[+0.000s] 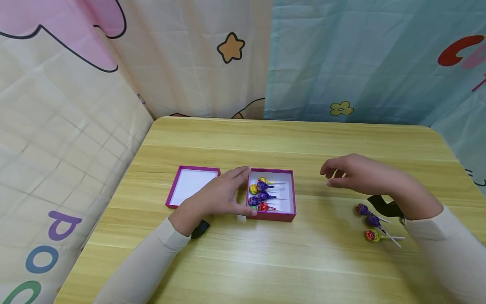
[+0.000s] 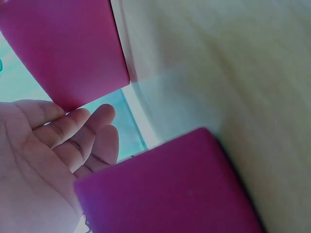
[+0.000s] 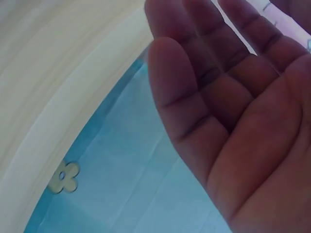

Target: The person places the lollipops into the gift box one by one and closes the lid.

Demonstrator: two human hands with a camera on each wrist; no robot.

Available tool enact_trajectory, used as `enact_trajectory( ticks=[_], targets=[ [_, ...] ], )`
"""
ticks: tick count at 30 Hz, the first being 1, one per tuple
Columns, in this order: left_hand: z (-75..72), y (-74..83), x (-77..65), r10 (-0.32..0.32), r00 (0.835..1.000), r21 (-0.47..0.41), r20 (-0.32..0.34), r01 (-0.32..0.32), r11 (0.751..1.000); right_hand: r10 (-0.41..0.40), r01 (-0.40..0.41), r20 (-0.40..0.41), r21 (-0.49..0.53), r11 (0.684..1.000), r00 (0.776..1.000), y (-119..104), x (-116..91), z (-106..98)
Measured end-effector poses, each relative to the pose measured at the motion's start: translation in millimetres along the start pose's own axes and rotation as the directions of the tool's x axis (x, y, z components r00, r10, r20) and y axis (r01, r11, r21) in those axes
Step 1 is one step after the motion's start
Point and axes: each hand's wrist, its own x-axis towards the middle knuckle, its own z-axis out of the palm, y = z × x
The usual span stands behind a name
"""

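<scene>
Pale sleeves (image 1: 448, 249) reach over the table (image 1: 212, 270); the right hand (image 1: 353, 173) hangs above it holding nothing, fingers loosely bent; the left hand (image 1: 218, 194) touches the left side of the open box (image 1: 271, 216), thumb and fingers spread; the upturned lid (image 1: 193, 181) lies left of the box; the work looks over half done, several boxed lollipops (image 1: 267, 196) lying inside; three loose lollipops (image 1: 373, 220) near the right wrist seem left.
</scene>
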Motion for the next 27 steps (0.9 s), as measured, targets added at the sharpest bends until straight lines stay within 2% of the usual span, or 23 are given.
enact_trajectory(
  ticks=[15,22,27],
  targets=[
    [0.8,-1.2,0.7,0.004,1.0,-0.004,-0.001,-0.004,1.0,0.124,-0.125,0.05,0.024,0.992,0.991,51.5,-38.6,13.2],
    [1.4,-2.5,0.8,0.019,1.0,-0.001,-0.014,-0.019,1.0,0.145,-0.151,0.081,0.081,0.985,0.986,67.4,-48.4,23.9],
    [2.0,-3.3,1.0,0.026,1.0,0.005,-0.017,-0.026,1.0,0.148,-0.156,0.097,0.075,0.985,0.984,75.9,-53.4,32.7]
  ],
)
